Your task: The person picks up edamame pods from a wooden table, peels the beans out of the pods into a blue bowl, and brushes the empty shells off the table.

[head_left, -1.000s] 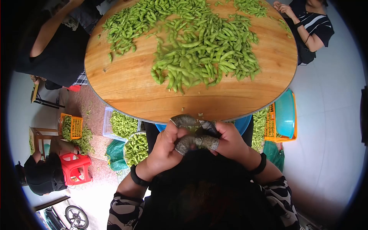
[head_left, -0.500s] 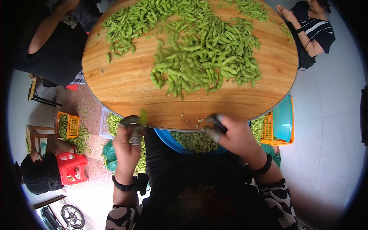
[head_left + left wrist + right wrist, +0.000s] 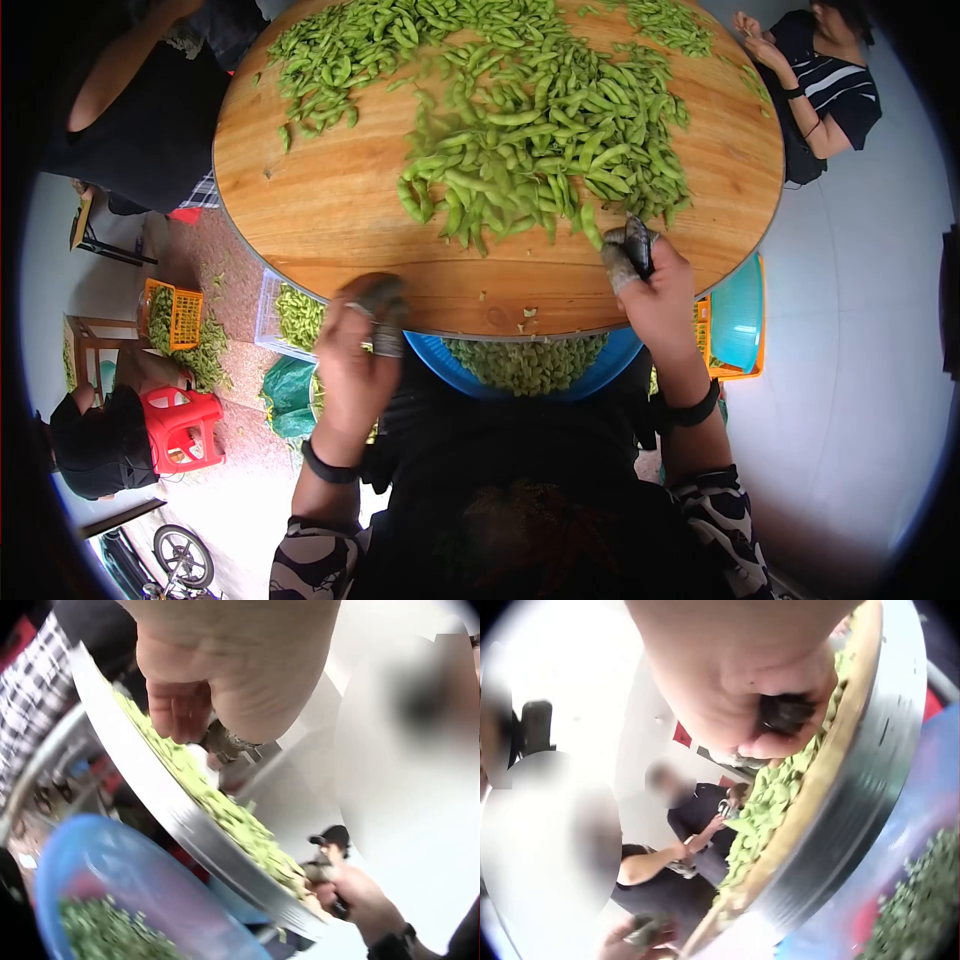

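Note:
My left hand (image 3: 352,355), blurred in the head view, hovers by the table's near-left edge; whether its bent fingers hold anything is unclear. Grey coverings wrap several fingertips. My right hand (image 3: 660,295) reaches over the table to the near-right side of the heaped green pods (image 3: 540,170). Its covered fingertips pinch the near end of one pod (image 3: 589,224). A dark shape (image 3: 786,712) shows inside the curled right hand; I cannot tell if it is a finger covering. Under the table edge, a blue basin (image 3: 440,365) holds shelled beans (image 3: 527,368).
The round wooden table (image 3: 310,215) bears more pods at its far side. Crates and a green bag (image 3: 288,395) stand on the floor at left, near a red stool (image 3: 182,428). A teal basket (image 3: 737,320) is at right. Other people sit around.
My hands were together over the basin, then parted. The left had a pod at its fingertips half a second ago. My right hand has moved forward and right to the pods.

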Action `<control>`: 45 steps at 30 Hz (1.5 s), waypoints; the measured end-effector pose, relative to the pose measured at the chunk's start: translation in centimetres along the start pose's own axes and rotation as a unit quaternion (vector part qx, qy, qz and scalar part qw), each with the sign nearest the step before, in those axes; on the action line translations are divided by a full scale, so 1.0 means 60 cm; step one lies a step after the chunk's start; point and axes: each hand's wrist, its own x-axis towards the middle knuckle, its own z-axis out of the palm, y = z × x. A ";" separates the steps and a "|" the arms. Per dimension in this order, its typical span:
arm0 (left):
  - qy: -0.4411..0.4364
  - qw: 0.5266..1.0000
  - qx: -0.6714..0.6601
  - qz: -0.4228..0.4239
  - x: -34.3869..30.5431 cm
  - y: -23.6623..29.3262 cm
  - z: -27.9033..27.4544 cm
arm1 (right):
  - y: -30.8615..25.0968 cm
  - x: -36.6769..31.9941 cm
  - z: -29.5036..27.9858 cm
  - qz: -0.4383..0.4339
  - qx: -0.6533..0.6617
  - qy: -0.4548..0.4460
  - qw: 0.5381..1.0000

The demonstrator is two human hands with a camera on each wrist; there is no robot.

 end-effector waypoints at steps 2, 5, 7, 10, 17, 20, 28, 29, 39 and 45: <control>-0.106 0.978 -0.175 0.031 0.009 0.030 0.045 | -0.042 -0.017 -0.015 0.276 0.343 -0.138 0.887; -0.174 0.935 -0.305 -0.039 0.012 0.060 0.095 | -0.067 -0.049 -0.005 0.353 0.489 -0.210 0.769; -0.205 0.887 -0.405 -0.081 0.006 0.057 0.115 | -0.059 -0.065 0.004 0.348 0.497 -0.241 0.757; -0.162 0.869 -0.456 -0.101 -0.006 0.059 0.112 | -0.049 -0.078 0.016 0.300 0.422 -0.272 0.811; -0.141 0.859 -0.463 -0.167 -0.009 0.056 0.084 | -0.075 -0.077 0.007 0.084 0.240 -0.270 0.929; -0.175 0.879 -0.418 -0.149 -0.008 0.055 0.083 | -0.085 -0.078 -0.002 0.048 0.229 -0.298 0.925; -0.192 0.929 -0.300 -0.102 -0.004 0.061 0.080 | -0.072 -0.083 -0.002 0.061 0.241 -0.310 0.918; -0.192 0.929 -0.300 -0.101 -0.003 0.062 0.077 | -0.076 -0.081 -0.006 0.061 0.241 -0.309 0.918; -0.119 0.980 -0.046 0.152 0.002 0.062 0.078 | -0.074 -0.058 0.001 0.294 0.398 -0.375 0.784; -0.299 0.672 -0.616 -0.280 -0.008 0.029 0.067 | -0.074 -0.054 -0.013 0.382 0.577 -0.448 0.566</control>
